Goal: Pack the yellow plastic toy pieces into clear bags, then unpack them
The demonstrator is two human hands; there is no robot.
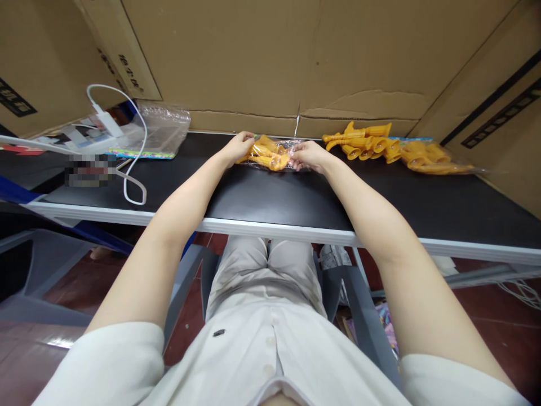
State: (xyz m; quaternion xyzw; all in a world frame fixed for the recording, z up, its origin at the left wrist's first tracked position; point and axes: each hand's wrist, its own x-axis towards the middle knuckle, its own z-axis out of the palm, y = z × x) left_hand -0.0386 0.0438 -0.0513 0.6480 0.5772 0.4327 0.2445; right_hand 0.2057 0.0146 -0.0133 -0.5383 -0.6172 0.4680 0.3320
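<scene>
A clear plastic bag of orange toy trumpets (pixel 270 153) lies on the black tabletop in front of me, between both hands. My left hand (pixel 239 148) grips its left end, the fingers partly hidden behind the film. At the right end my right hand (pixel 308 155) pinches the film with bent fingers. To the right of that hand is a pile of loose orange toy trumpets (pixel 367 141). Beside the pile, farther right, another clear bag of orange toy pieces (pixel 431 158) lies flat.
Clear plastic bags (pixel 163 129) with a colourful edge lie at the left rear. A white charger (pixel 109 123) and its looping white cable (pixel 146 132) are nearby. Cardboard walls (pixel 236 56) enclose the back and sides. The table's metal edge (pixel 274 228) runs above my lap.
</scene>
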